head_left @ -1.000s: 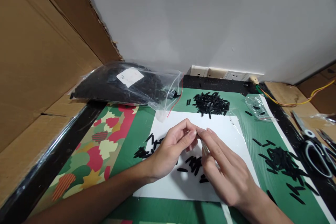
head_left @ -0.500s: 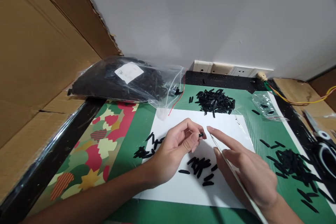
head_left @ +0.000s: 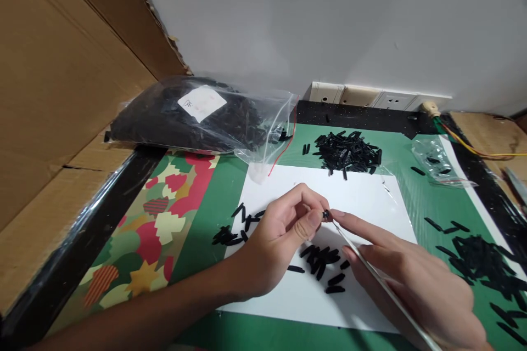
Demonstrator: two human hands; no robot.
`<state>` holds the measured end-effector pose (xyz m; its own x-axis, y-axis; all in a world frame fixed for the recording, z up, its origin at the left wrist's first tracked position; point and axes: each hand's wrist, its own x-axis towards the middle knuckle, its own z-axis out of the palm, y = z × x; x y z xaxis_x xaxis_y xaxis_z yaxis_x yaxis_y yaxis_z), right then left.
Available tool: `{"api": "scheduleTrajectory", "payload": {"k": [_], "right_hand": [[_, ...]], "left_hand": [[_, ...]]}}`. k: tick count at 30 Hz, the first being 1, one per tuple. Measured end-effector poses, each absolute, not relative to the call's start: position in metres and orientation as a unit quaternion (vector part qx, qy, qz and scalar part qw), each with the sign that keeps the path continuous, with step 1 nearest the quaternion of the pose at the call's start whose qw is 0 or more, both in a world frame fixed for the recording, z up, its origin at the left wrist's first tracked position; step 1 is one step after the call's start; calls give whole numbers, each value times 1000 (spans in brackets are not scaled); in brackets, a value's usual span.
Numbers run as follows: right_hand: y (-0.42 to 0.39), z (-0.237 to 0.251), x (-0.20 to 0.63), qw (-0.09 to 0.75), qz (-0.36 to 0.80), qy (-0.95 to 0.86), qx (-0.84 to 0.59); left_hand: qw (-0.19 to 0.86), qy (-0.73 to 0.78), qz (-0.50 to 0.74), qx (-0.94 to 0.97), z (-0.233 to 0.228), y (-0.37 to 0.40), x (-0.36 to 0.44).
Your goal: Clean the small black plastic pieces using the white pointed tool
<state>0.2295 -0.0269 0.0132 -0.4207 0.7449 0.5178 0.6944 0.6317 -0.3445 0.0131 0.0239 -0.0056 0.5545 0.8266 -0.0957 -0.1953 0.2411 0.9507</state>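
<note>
Right now we have a small black piece (head_left: 325, 213) pinched between thumb and fingertips of our left hand (head_left: 280, 241), held just above the white sheet (head_left: 370, 197). Our right hand (head_left: 415, 285) is closed around a thin metal rod (head_left: 379, 279), forefinger stretched along it, and the rod's tip meets the end of the piece.

We judge the step in hand to be bringing the rod's tip to the end of the piece. The next move would call for a steady left pinch and the rod kept in line with the piece, since a slight tilt could let the tip slip off.

The piece shows us mostly its end, so its long axis seems to run left to right, its free end pointing right toward the rod; we cannot tell its exact tilt. The rod's long axis runs from that tip down and to the right, past our right wrist.

Loose black pieces (head_left: 321, 263) lie on the sheet under our hands, a heap (head_left: 348, 151) sits beyond it, and a clear bag (head_left: 197, 118) rests at far left.
</note>
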Motion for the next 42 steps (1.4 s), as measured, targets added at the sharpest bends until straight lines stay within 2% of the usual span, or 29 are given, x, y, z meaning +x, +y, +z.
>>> {"api": "scheduleTrajectory", "payload": {"k": [4,12,16,24,28,35,38,42], "right_hand": [[-36,0,226,385,50,-811,-437],[-32,1,222,389,112,-787,-466],[-28,7,220,397,58,-824,-400],[-33,6,202,355,-68,-839,-406],[-32,1,204,342,-88,-829,-434],[-36,3,210,444,-8,-742,-502],[-38,8,218,403,12,-745,-531],[-36,12,237,273,63,-829,-484]], "left_hand": [[722,317,352,503,-8,24,14],[693,328,357,534,-9,23,14],[673,337,355,555,-8,21,14],[689,339,355,533,-5,24,17],[696,328,353,532,-5,25,16],[688,331,375,527,-6,24,14],[687,331,389,517,-8,23,14],[681,327,396,523,-11,22,15]]}}
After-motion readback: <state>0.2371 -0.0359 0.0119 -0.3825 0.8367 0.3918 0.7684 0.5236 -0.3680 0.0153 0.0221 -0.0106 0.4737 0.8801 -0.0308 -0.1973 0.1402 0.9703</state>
